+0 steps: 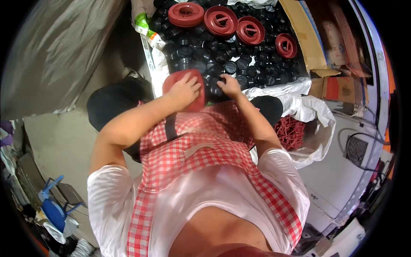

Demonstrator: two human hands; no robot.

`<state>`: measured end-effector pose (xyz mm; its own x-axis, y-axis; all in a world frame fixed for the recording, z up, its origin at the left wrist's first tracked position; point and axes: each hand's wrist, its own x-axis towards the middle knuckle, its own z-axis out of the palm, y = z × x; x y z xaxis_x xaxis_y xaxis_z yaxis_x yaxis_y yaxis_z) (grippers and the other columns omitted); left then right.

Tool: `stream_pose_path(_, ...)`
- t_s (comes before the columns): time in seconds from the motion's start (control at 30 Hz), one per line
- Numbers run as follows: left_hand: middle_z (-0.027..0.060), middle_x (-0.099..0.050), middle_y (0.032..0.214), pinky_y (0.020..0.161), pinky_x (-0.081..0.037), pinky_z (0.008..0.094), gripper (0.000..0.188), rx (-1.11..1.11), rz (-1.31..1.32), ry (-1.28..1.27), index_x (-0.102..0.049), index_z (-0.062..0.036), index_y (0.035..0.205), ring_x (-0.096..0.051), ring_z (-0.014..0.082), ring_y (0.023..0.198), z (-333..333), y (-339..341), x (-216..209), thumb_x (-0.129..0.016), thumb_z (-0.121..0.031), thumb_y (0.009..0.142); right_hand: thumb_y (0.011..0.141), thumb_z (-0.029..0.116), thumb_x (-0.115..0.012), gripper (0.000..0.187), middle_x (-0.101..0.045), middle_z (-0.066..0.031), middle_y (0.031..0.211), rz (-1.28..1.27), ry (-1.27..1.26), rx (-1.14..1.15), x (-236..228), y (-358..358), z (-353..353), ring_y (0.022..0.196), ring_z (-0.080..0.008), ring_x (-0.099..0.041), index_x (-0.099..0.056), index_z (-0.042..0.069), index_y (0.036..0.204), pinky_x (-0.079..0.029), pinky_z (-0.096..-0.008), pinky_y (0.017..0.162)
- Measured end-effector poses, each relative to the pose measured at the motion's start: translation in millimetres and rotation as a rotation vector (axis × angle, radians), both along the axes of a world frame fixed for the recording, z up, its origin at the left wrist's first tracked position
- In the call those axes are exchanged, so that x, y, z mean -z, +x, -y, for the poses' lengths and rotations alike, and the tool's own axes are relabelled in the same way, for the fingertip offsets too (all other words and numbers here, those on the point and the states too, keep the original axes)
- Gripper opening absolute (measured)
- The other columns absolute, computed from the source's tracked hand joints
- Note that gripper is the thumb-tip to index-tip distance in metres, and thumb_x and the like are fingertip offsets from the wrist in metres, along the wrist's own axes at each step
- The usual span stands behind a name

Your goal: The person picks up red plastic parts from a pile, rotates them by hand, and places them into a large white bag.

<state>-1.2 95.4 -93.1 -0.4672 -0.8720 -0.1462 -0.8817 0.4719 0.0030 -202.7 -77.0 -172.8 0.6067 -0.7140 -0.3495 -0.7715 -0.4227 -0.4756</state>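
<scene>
White shirt [184,218] & red-check apron [188,171] are filling the near foreground, straps running over both shoulders. L hand [185,92] is lying over a red disc [199,100], fingers spreading on its face; can't tell if it's gripping. Disc is sitting btwn apron & near edge of the heap. R hand [231,87] is reaching in, fingers curling narrow at a black cap [215,88]; can't tell if they're pinching it. Cap is taking up the small gap btwn the hands.

Black caps [231,67] are covering most of the white sheeting [295,88], white showing thru in spots. 4 other red discs [251,31] are lying at the far end: 3 side by side, 1 apart nr the R edge. Cardboard flap [302,34] is bounding the R side.

R knee [269,109] is crowding the near R corner; past it a white bag [321,115] is holding dark-red pieces [289,132]. L elbow's getting more room: floor [60,132] is stretching btwn L knee [113,103] & a blue chair [55,210], w/ grey sheet [55,51] hanging upper L.
</scene>
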Motion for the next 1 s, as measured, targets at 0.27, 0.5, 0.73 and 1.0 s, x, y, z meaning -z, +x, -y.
stream_pose_path(0.27, 0.0067, -0.062, 0.109, 0.101, -0.036, 0.0421, 0.056, -0.112, -0.308, 0.352, -0.061, -0.0087, 0.111, -0.054, 0.0258, 0.111, 29.0, 9.1, -45.6, -0.073, -0.034, 0.063, 0.073, 0.036, -0.072, 0.059, -0.057, -0.0187, 0.110, 0.124, 0.108, -0.065, 93.4, -10.4, -26.5, 0.102, -0.0305, -0.058, -0.053, 0.006, 0.120, -0.046, -0.0376, 0.088)
stream_pose_path(0.5, 0.0059, -0.060, 0.105, 0.085, -0.046, 0.0277, 0.075, -0.746, -1.608, 0.095, -0.048, -0.0030, 0.125, -0.056, 0.0123, 0.094, 52.7, 50.5, -61.5, -0.082, -0.032, 0.065, 0.058, 0.044, -0.083, 0.076, -0.054, -0.0169, 0.109, 0.066, 0.062, 0.218, -45.5, 32.6, -34.3, 0.102, -0.0282, -0.056, -0.055, 0.000, 0.113, -0.046, -0.0377, 0.089)
stream_pose_path(0.73, 0.0067, -0.063, 0.100, 0.078, -0.051, 0.0322, 0.041, -0.864, -2.368, 0.344, -0.057, -0.0042, 0.111, -0.063, 0.0169, 0.087, 55.1, 28.1, -60.6, -0.073, -0.016, 0.075, 0.081, 0.023, -0.066, 0.040, -0.052, -0.0224, 0.116, 0.633, -0.251, 0.174, -106.8, 77.4, -25.8, 0.100, -0.0311, -0.055, -0.051, -0.002, 0.108, -0.042, -0.0376, 0.090)
stream_pose_path(1.0, 0.0043, -0.062, 0.103, 0.080, -0.050, 0.0288, 0.043, -0.599, -1.957, -0.027, -0.057, -0.0043, 0.114, -0.060, 0.0131, 0.092, 56.3, 33.8, -77.0, -0.073, -0.017, 0.076, 0.079, 0.002, -0.064, 0.071, -0.039, -0.0198, 0.136, 0.792, 0.380, -0.102, -185.3, 96.7, -2.4, 0.122, -0.0222, -0.044, -0.027, 0.000, 0.139, -0.044, -0.0320, 0.094)
